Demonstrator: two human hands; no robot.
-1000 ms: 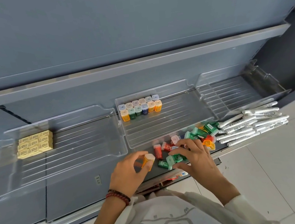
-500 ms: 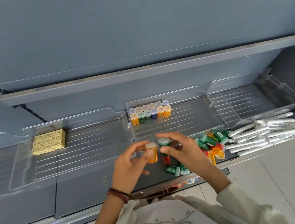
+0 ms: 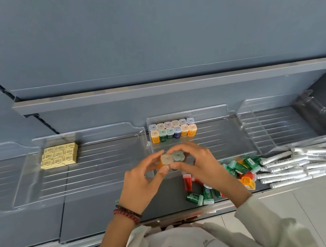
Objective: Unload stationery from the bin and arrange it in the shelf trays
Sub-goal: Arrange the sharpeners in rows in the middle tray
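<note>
Far left in my feed, the left tray (image 3: 106, 162) carries a tidy block of yellow erasers (image 3: 59, 155) at its back corner. Next comes the left hand (image 3: 141, 183), thumb and curled fingers pinching the orange case (image 3: 166, 159) by its side walls, pale cap facing up. Pressed flush against it is the green case (image 3: 177, 157), which the right hand (image 3: 198, 165) pinches the same way, so the pair hangs side by side over the front part of the middle tray (image 3: 218, 138). Behind them in that tray stand two neat rows of cases (image 3: 173, 130), upright against the back wall. I judge these little boxes to be light, rigid plastic, smooth enough to squirt out of a hard squeeze, with caps that might pop off. I'd therefore hold each low on its flat sides and not by the cap. I'd set the two down together in front of the rows, touching, so neither tips. Further right, loose cases (image 3: 238, 170) lie jumbled on the shelf, and beyond them is a heap of white pens (image 3: 301, 163).
</note>
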